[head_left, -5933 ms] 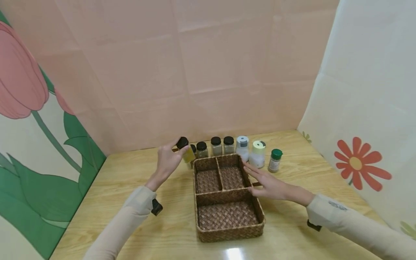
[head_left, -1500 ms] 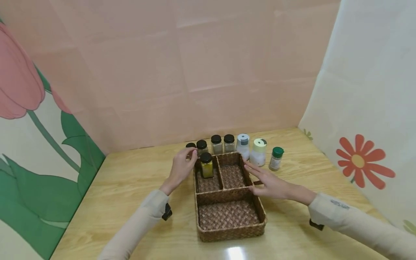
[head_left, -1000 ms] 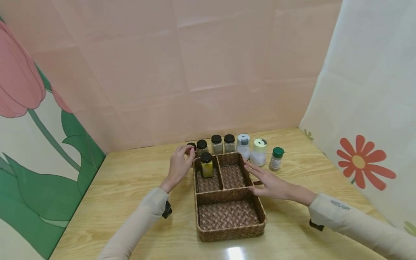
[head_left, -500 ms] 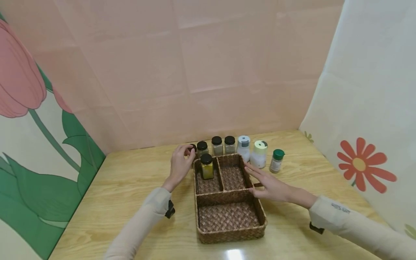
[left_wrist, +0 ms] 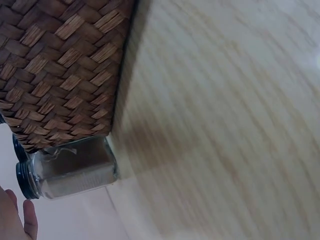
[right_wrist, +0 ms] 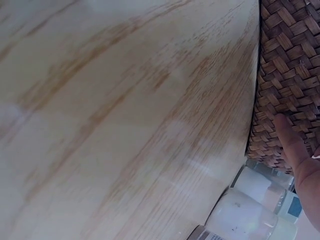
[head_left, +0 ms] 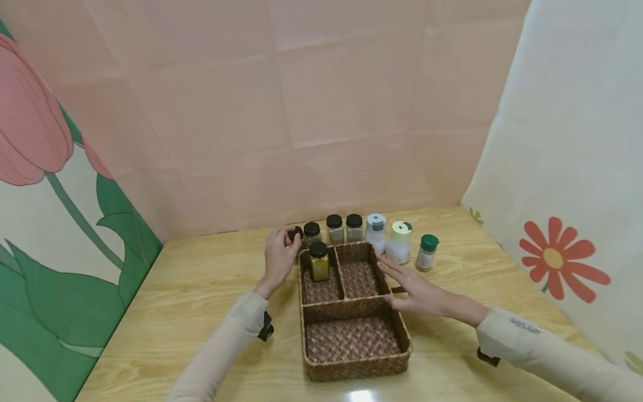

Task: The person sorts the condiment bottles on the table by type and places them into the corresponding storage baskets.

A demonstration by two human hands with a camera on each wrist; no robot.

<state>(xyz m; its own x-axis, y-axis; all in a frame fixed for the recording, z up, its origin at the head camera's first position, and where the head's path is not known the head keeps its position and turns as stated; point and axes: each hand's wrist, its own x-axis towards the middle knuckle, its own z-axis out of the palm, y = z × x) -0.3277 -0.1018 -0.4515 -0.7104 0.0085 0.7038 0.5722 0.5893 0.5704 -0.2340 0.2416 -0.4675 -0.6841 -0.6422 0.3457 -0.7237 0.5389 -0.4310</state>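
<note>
A woven basket (head_left: 397, 321) with three compartments lies on the wooden table. A yellow-filled jar (head_left: 318, 262) with a black lid stands in its back left compartment. My left hand (head_left: 280, 255) is just behind the basket's back left corner, its fingers curled round the lid of the leftmost black-lidded jar (head_left: 296, 233). In the left wrist view that jar (left_wrist: 72, 172) stands by the basket's wall (left_wrist: 60, 75), with a fingertip (left_wrist: 27, 222) at its lid. My right hand (head_left: 409, 285) lies flat against the basket's right side; its finger (right_wrist: 290, 142) touches the weave (right_wrist: 292, 60).
Behind the basket stands a row of jars: three black-lidded ones (head_left: 334, 228), a white bottle with a grey lid (head_left: 375, 231), a white one with a pale lid (head_left: 399, 241) and a small green-lidded jar (head_left: 427, 252). Patterned walls enclose the table on three sides.
The yellow jar, held above the table earlier, now stands in the basket. My left hand has let it go and closed on the leftmost jar's lid. The right hand has stayed put.
</note>
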